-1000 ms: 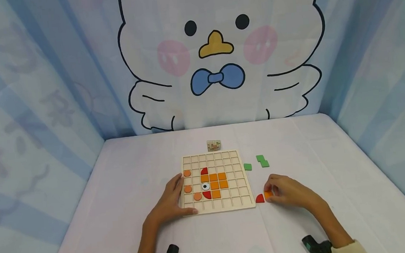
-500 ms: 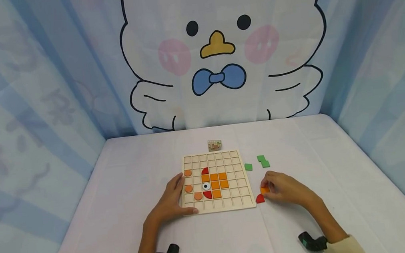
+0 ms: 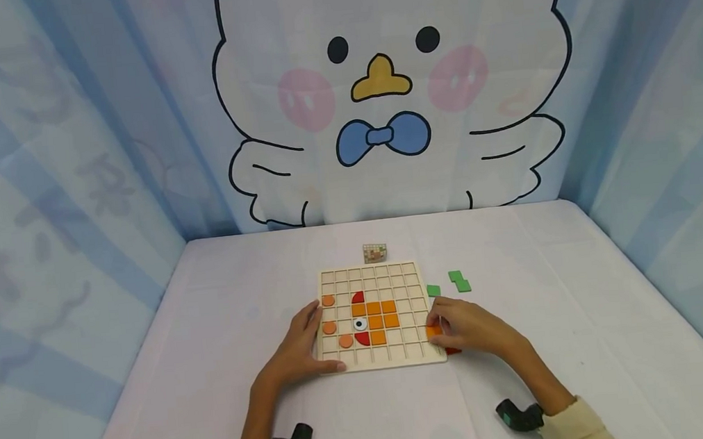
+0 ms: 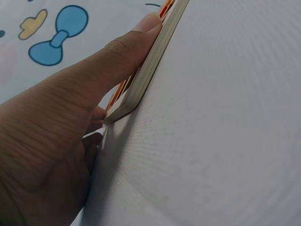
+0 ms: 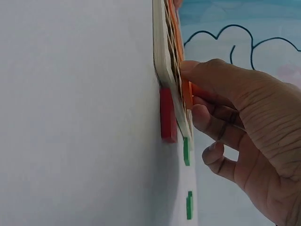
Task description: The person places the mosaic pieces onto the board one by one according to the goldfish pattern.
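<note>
A pale wooden grid board (image 3: 416, 353) lies on the table, with orange squares (image 3: 375, 309), orange discs (image 3: 328, 300), red quarter-round pieces (image 3: 362, 340) and a white eye piece (image 3: 360, 324) in its cells. My left hand (image 3: 296, 346) holds the board's near left corner, thumb over the near rim and fingers along the left side. Between thumb and fingers, my right hand (image 3: 470, 324) pinches an orange square tile (image 3: 433, 333) over the board's right edge. A red piece (image 5: 168, 115) lies against that edge, mostly hidden by the hand in the head view.
Green tiles (image 3: 460, 281) lie right of the board, one of them (image 3: 434, 290) close to its edge. Behind the board stands a small card with a grid picture (image 3: 375, 253). A printed curtain (image 3: 398, 180) closes off the back and sides of the table.
My right hand has lifted the orange tile from beside the red piece and carried it left to the board's right edge. My left hand has stayed at the corner.
</note>
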The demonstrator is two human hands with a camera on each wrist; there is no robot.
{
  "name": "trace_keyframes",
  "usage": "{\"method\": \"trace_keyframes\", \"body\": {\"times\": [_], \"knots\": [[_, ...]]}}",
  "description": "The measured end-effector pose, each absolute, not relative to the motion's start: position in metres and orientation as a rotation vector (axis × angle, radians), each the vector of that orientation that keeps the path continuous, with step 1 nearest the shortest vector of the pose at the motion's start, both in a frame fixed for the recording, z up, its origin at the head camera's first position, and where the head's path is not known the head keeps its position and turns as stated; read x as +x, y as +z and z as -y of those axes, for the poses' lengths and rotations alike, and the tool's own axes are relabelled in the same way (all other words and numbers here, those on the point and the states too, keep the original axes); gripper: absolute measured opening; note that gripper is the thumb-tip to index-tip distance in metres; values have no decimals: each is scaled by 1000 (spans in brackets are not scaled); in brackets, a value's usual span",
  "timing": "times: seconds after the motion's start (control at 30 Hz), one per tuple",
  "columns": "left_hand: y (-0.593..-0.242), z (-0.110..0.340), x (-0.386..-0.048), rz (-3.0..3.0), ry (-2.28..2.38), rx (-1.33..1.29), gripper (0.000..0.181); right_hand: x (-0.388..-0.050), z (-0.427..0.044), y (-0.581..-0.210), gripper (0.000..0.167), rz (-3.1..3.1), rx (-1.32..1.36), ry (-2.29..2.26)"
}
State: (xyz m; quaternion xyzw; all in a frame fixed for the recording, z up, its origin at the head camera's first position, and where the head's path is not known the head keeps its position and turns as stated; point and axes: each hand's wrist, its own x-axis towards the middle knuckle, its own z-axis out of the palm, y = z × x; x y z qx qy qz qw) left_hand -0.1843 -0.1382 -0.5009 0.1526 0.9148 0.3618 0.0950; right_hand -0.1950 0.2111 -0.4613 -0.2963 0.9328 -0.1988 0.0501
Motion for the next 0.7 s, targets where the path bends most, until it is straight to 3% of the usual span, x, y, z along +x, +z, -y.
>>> {"method": "trace_keyframes", "body": {"times": [0.7], "knots": [[-502,138,-184,-2718,1066,428,125,-199,-155,-464,28,-2881,-1109,-457]]}}
